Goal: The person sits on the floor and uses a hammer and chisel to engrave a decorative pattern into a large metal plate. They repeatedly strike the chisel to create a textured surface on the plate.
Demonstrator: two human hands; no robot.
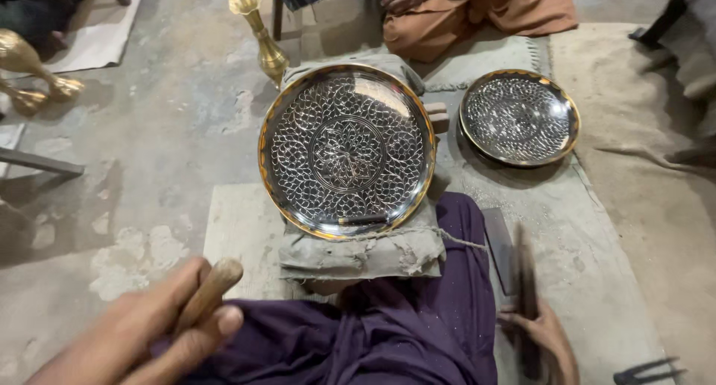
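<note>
A large round metal plate [347,150] with dense engraved floral patterns and a brass-coloured rim rests tilted on a grey cloth-wrapped block [358,254]. A small dark tool [363,220] lies on its near edge. My left hand [142,336] at the bottom left is closed around a wooden handle [212,286], whose head is out of sight. My right hand [548,340] at the bottom right grips a dark metal tool [526,280], which is blurred. Both hands are apart from the plate, on either side of my purple-clothed leg [418,318].
A smaller engraved plate [520,117] lies on the mat to the right. A brass vase [262,34] stands behind the block, and other brass pieces [33,68] at far left. Another person in orange cloth [477,12] sits at the top. A dark pronged tool [645,370] lies bottom right.
</note>
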